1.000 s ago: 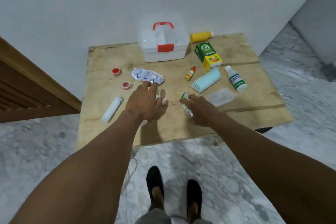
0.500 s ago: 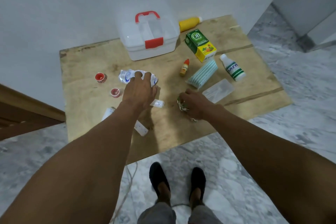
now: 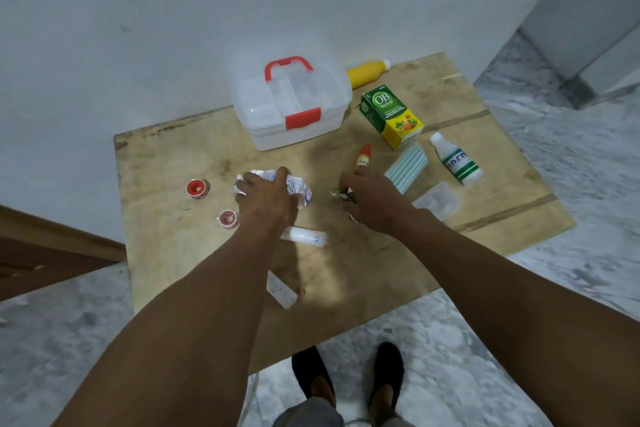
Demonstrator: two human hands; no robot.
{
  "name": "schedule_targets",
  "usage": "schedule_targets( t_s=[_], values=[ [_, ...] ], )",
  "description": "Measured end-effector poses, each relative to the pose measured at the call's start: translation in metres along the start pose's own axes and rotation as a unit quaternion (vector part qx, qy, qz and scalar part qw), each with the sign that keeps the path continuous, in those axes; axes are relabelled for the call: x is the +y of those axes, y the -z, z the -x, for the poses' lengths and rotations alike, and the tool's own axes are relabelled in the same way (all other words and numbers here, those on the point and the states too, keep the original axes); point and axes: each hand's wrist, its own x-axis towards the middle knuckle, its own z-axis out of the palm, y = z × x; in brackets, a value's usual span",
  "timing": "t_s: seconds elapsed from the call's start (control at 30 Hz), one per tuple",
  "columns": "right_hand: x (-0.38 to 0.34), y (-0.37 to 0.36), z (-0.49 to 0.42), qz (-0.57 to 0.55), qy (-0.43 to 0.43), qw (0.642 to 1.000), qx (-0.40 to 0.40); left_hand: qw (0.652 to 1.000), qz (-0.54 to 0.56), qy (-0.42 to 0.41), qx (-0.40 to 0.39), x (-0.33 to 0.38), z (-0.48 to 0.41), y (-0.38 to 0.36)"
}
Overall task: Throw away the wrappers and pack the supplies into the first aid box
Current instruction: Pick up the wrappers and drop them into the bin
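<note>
My left hand [image 3: 266,198] lies on a crumpled white-and-blue wrapper [image 3: 300,189] in the middle of the wooden table [image 3: 166,246], fingers curled over it. My right hand [image 3: 372,199] holds a small crumpled green wrapper [image 3: 341,193], its fingertip close to a small red-capped bottle [image 3: 363,158]. The closed white first aid box [image 3: 292,104] with red handle and latch stands at the back by the wall.
Two red-lidded small pots [image 3: 197,188] [image 3: 228,218] lie left. Two white rolls [image 3: 304,237] [image 3: 282,291] lie near my left forearm. At right are a green-yellow carton [image 3: 391,114], yellow bottle [image 3: 365,73], white bottle [image 3: 457,159], striped pack [image 3: 405,168], clear packet [image 3: 436,201].
My left hand has slid forward from the table's front onto the white-and-blue wrapper. My right hand has closed around the green wrapper and moved up toward the red-capped bottle.
</note>
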Motion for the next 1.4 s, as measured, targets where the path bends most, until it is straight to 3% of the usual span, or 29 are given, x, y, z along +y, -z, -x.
schedule_targets(
  t_s=[0.33, 0.57, 0.67, 0.93, 1.17, 1.4],
  values=[
    [-0.003, 0.007, -0.016, -0.042, -0.02, 0.999, 0.008, 0.994, 0.016, -0.102, 0.025, 0.008, 0.001, 0.017],
    [0.013, 0.043, -0.015, 0.024, 0.05, 0.998, 0.032, 0.982, 0.055, -0.144, 0.11, 0.026, 0.015, 0.059],
    [0.03, 0.072, 0.0, 0.028, 0.098, 0.991, 0.091, 0.969, 0.075, -0.179, 0.154, 0.053, 0.032, 0.084],
    [0.13, 0.164, 0.086, 0.035, 0.058, 0.993, 0.096, 0.951, 0.041, -0.249, 0.179, 0.194, 0.092, 0.103],
    [0.254, 0.211, 0.16, -0.015, -0.027, 0.99, 0.135, 0.92, 0.02, -0.371, 0.126, 0.344, 0.112, 0.086],
    [0.353, 0.236, 0.178, -0.052, -0.113, 0.98, 0.156, 0.898, -0.012, -0.433, 0.077, 0.45, 0.081, 0.068]
  ],
)
